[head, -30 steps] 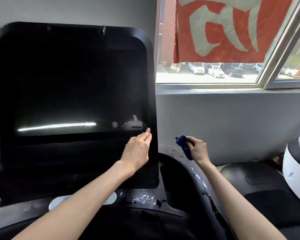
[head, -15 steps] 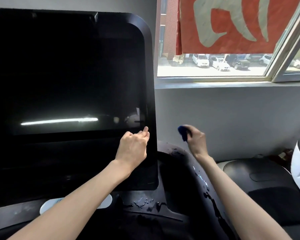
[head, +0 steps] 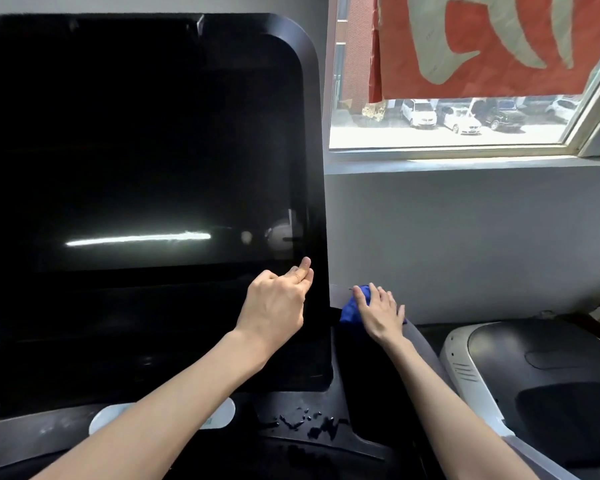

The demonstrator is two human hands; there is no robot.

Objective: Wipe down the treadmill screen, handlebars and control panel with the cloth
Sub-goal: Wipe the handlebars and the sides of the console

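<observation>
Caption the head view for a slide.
Right hand presses a blue cloth onto the treadmill handlebar; left hand, fingers curled, rests against the dark screen's right edge.

The black control panel [head: 42, 434] of the treadmill is carrying the big dark screen [head: 136, 150], which is standing upright at its back. A white oval label [head: 219, 415] is lying on the panel just below the screen, and small water drops [head: 298, 419] are sitting to the right of it. The blue cloth [head: 349, 308] is lying on the right handlebar [head: 425, 344], and the right hand [head: 378, 310] is pressing on it with straight fingers.
</observation>
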